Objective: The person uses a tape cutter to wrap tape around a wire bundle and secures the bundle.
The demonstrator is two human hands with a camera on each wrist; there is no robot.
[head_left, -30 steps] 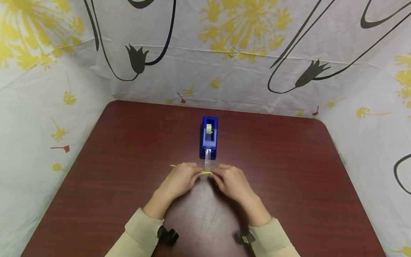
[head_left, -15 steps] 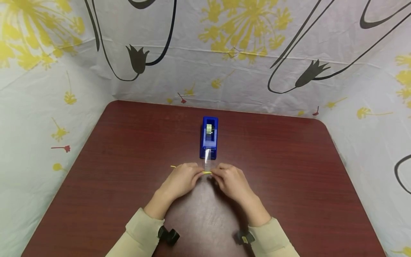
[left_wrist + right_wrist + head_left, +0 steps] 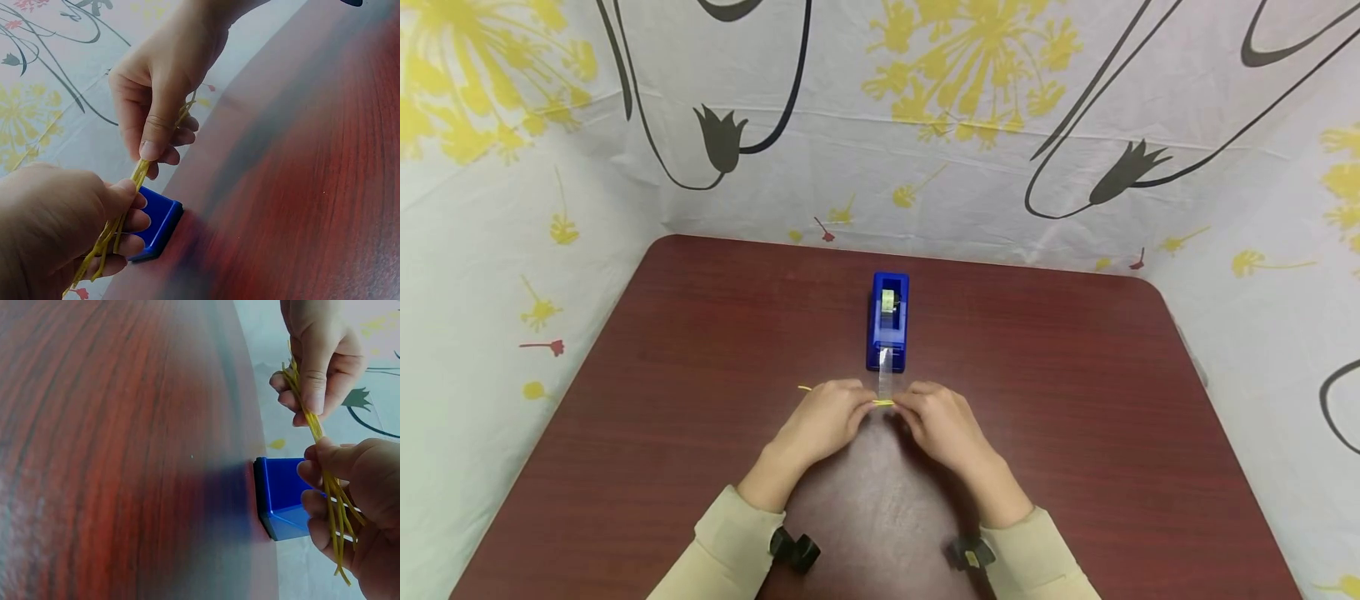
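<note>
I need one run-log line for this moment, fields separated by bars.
left hand: pinches yellow strands | right hand: pinches same strands | clear tape: runs from blue tape dispenser toward strands | dispenser: on tabletop

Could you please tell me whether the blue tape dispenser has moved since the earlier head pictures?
No, the blue tape dispenser has not visibly shifted either way, judged against the far edge of the table.
</note>
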